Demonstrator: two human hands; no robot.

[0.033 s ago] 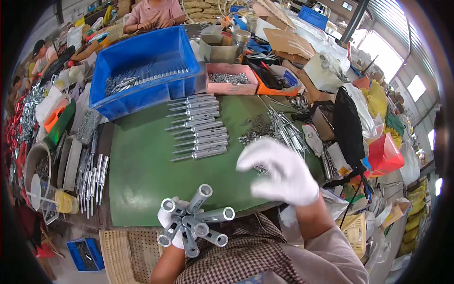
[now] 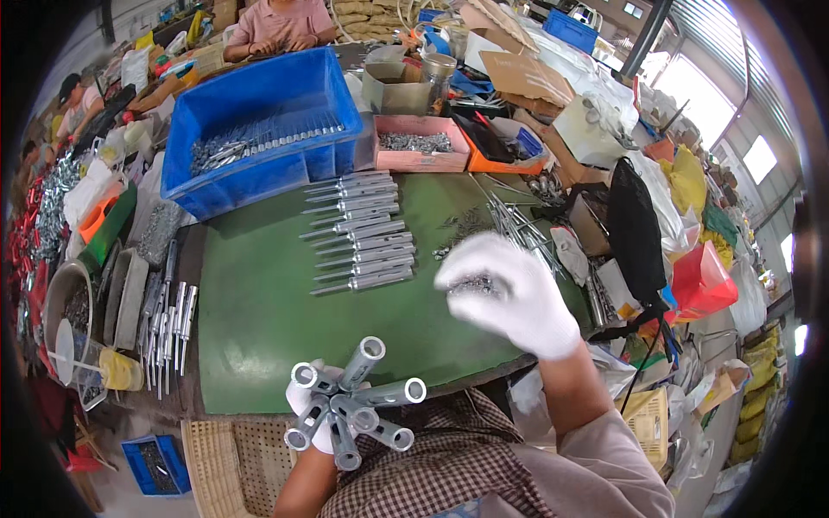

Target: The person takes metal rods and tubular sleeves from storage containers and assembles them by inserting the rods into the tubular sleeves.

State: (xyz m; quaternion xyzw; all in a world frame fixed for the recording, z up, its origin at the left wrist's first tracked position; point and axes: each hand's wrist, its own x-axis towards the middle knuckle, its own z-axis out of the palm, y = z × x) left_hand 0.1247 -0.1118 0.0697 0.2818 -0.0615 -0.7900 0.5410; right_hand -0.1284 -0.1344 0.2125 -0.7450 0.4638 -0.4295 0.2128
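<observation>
Nothing has visibly moved since the earlier frame; the left hand (image 2: 313, 413), fingers clenched, grips a bundle of grey metal tubes (image 2: 352, 404) at the near edge of the green surface (image 2: 259, 319); the right hand (image 2: 509, 289) hangs above it, fingers curled around small screws (image 2: 471, 283). Judging by this, tube fitting is under way; next a screw must meet a tube end. A row of finished rods (image 2: 363, 233) lies beyond, before the blue crate (image 2: 259, 129); nothing blocks.

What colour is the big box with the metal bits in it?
The big box is bright blue, clearest in the head view.
</observation>
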